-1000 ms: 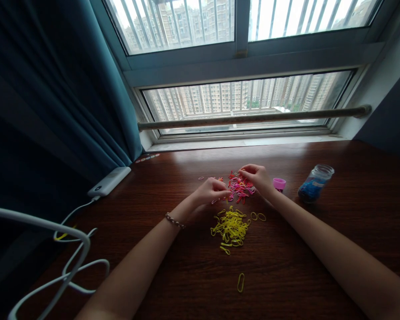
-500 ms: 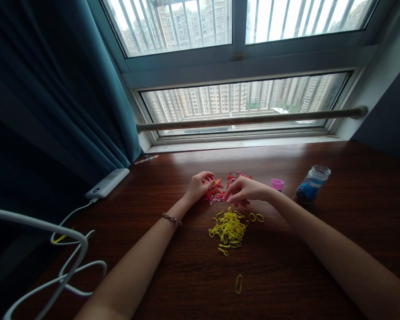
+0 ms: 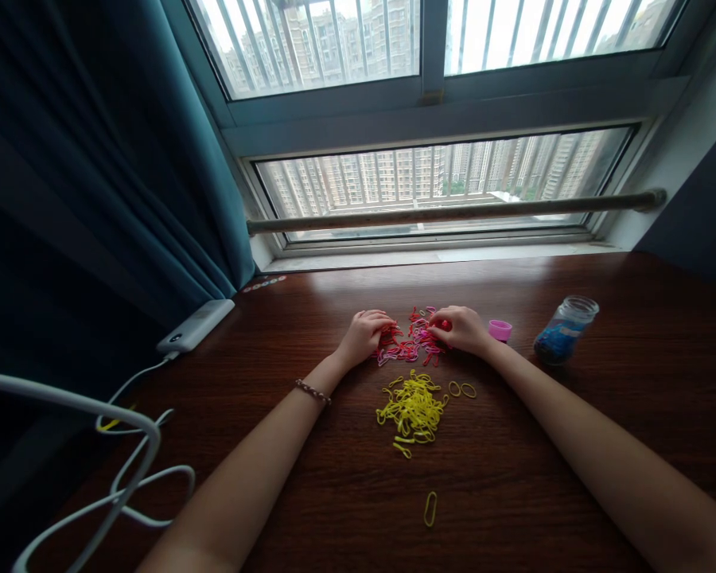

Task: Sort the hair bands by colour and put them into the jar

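Note:
Small red and pink rubber bands [image 3: 404, 350] lie in a loose heap on the dark wooden table. At the heap's left side my left hand [image 3: 363, 338] rests with its fingers curled together over red bands; the fingertips are partly hidden. My right hand [image 3: 462, 329] reaches in from the other side, thumb and fingers drawn together around red and pink rubber bands. Closer to me lies a pile of yellow rubber bands [image 3: 414, 407], which neither hand touches. Two yellow bands [image 3: 461, 389] lie just right of it, and a single yellow band [image 3: 430, 509] lies nearer still.
A pink cap [image 3: 500, 329] sits right of my right hand. Beyond it a glass jar [image 3: 566, 330] with blue contents leans at a tilt. On the left are a white power bank [image 3: 196, 327], white cable [image 3: 149, 477] and blue curtain [image 3: 203, 199]. A window lies behind the table.
My right hand has moved right, from over the heap's middle to its right side, uncovering pink and red bands. My left hand stays by the left side, fingers now curled lower over the bands.

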`<control>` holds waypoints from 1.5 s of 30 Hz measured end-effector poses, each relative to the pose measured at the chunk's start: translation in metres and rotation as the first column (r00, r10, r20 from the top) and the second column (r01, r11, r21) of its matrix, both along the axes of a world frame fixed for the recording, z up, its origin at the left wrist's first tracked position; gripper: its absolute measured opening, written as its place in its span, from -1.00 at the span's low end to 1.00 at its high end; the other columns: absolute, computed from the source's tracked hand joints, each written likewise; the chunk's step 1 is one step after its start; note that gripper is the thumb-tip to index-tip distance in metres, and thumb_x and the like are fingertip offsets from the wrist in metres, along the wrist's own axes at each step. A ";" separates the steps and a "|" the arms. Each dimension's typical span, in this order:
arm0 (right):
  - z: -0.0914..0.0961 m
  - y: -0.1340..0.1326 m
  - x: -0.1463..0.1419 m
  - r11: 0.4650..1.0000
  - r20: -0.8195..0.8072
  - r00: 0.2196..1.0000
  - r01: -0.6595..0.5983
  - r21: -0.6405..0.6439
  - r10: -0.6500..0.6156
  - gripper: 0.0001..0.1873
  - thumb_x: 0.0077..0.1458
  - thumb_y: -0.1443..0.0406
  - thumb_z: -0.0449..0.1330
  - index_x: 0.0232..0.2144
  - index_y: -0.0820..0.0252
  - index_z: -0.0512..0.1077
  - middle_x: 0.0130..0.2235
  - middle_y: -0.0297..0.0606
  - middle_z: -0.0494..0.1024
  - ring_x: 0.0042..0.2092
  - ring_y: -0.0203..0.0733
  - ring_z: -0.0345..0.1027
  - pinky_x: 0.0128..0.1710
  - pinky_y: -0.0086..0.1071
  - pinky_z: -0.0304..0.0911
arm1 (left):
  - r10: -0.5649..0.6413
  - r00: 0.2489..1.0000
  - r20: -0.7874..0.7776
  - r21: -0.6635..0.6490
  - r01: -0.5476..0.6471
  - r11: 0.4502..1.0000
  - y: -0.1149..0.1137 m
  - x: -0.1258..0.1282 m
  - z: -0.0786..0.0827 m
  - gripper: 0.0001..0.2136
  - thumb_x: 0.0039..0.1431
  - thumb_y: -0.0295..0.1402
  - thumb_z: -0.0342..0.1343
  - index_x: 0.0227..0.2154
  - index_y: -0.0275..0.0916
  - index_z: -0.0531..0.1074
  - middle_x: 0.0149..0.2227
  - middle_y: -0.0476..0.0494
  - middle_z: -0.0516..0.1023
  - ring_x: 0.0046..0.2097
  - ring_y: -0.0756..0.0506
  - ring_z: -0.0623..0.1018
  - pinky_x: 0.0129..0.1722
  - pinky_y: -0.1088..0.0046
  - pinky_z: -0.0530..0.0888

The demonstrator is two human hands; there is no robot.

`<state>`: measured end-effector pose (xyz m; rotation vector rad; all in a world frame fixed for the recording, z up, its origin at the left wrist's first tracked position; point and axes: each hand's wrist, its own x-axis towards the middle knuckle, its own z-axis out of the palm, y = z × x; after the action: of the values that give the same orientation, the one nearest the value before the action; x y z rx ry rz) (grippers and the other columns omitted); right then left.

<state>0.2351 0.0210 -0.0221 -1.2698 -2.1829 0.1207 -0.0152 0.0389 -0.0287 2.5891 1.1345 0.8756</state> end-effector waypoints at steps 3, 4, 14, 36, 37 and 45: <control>-0.002 0.001 0.000 1.000 0.040 0.999 -0.027 0.006 0.027 -0.83 -0.04 0.18 0.16 -0.42 0.08 0.50 -0.39 -0.31 0.52 -0.35 -0.25 0.34 -0.38 -0.45 0.09 | 0.020 0.989 0.146 -0.042 -0.015 0.999 0.003 -0.003 -0.001 -0.76 0.06 -0.53 -0.05 -0.30 -0.24 0.50 -0.23 -0.15 0.53 -0.15 -0.07 0.47 -0.07 0.36 0.38; -0.003 0.002 0.000 1.000 0.035 0.999 -0.031 0.000 0.031 -0.84 -0.04 0.19 0.16 -0.41 0.09 0.50 -0.38 -0.30 0.52 -0.34 -0.25 0.34 -0.36 -0.45 0.10 | 0.043 0.982 0.185 -0.057 -0.033 0.998 0.004 -0.004 -0.001 -0.77 0.06 -0.53 -0.04 -0.31 -0.25 0.50 -0.24 -0.15 0.53 -0.16 -0.06 0.48 -0.10 0.39 0.39; -0.006 0.006 -0.002 0.998 -0.233 0.971 -0.065 -0.014 0.060 -0.82 -0.02 0.20 0.15 -0.45 0.17 0.50 -0.46 -0.29 0.49 -0.45 -0.31 0.28 -0.43 -0.46 0.11 | 0.257 0.938 0.233 -0.152 -0.226 0.962 0.004 -0.008 -0.004 -0.89 0.00 -0.39 0.09 -0.41 -0.25 0.49 -0.35 -0.10 0.53 -0.31 -0.05 0.49 -0.28 0.45 0.42; 0.009 0.003 -0.006 0.858 -0.772 0.630 -0.348 -0.378 -0.084 -0.66 -0.26 0.20 0.32 -0.39 0.27 0.43 -0.45 -0.26 0.51 -0.45 -0.32 0.35 -0.47 -0.46 0.26 | 0.257 0.932 0.257 -0.104 -0.237 0.966 0.004 -0.008 -0.002 -0.88 0.03 -0.32 0.09 -0.44 -0.25 0.46 -0.38 -0.10 0.52 -0.28 -0.07 0.47 -0.26 0.43 0.38; 0.011 0.002 -0.007 0.844 -0.775 0.627 -0.371 -0.388 -0.080 -0.65 -0.25 0.19 0.31 -0.37 0.28 0.44 -0.45 -0.26 0.51 -0.46 -0.33 0.34 -0.48 -0.46 0.25 | 0.262 0.927 0.267 -0.107 -0.242 0.964 0.005 -0.008 -0.003 -0.88 0.03 -0.32 0.09 -0.43 -0.25 0.46 -0.38 -0.10 0.52 -0.28 -0.07 0.47 -0.27 0.43 0.39; 0.034 -0.026 -0.027 0.340 -0.597 0.765 -0.643 -0.686 0.242 -0.72 -0.22 0.19 0.30 -0.45 0.30 0.49 -0.63 -0.38 0.43 -0.62 -0.43 0.24 -0.65 -0.56 0.13 | 0.285 0.900 0.330 -0.119 -0.259 0.958 0.006 -0.008 -0.003 -0.86 0.04 -0.34 0.06 -0.37 -0.24 0.49 -0.32 -0.12 0.54 -0.24 -0.07 0.50 -0.22 0.43 0.41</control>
<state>0.2081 -0.0047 0.0120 -0.8419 -2.0201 1.8071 -0.0235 0.0446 -0.0317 2.1333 1.4062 1.2614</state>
